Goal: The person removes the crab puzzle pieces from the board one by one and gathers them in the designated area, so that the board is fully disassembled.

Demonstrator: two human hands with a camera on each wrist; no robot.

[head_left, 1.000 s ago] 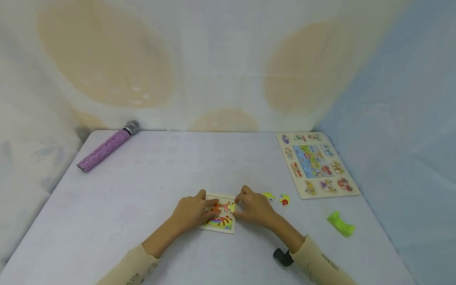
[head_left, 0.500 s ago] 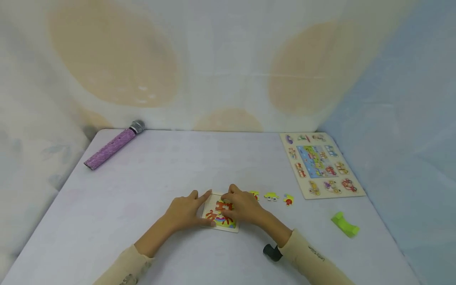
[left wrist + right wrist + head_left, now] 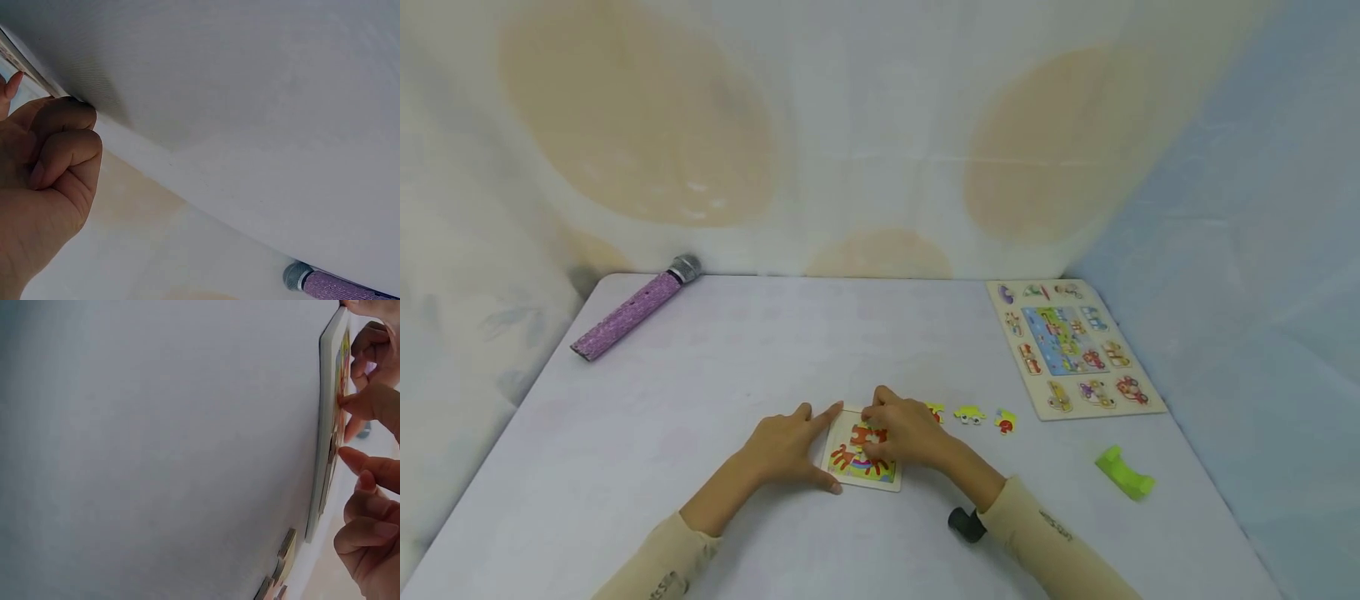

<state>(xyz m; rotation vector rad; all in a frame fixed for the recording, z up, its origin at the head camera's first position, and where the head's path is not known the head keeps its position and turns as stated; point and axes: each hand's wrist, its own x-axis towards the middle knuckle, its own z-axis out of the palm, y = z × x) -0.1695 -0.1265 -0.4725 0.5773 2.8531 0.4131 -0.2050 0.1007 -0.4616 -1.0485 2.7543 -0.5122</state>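
Note:
A small square jigsaw puzzle board [image 3: 868,484] with a pale rim lies flat on the table in the head view, partly covered by both hands. My left hand [image 3: 782,446] holds its left side, index finger at the upper corner and thumb at the lower one. In the left wrist view that hand's other fingers [image 3: 72,150] are curled in. My right hand [image 3: 910,432] reaches over the board's right half, its thumb and index finger pinching an orange-red puzzle piece [image 3: 874,436] on the picture. The hand hides the upper right of the board.
Three loose yellow and red puzzle pieces [image 3: 970,415] lie in a row right of the board. A larger picture puzzle [image 3: 1052,403] is at the back right, a green curved block [image 3: 1124,473] before it. A black object [image 3: 966,525] sits by the right sleeve; a purple microphone [image 3: 628,315] lies back left.
My left fingers have moved off the picture to the board's left edge. My right hand has shifted left from the board's right edge onto the picture, uncovering a third loose piece.

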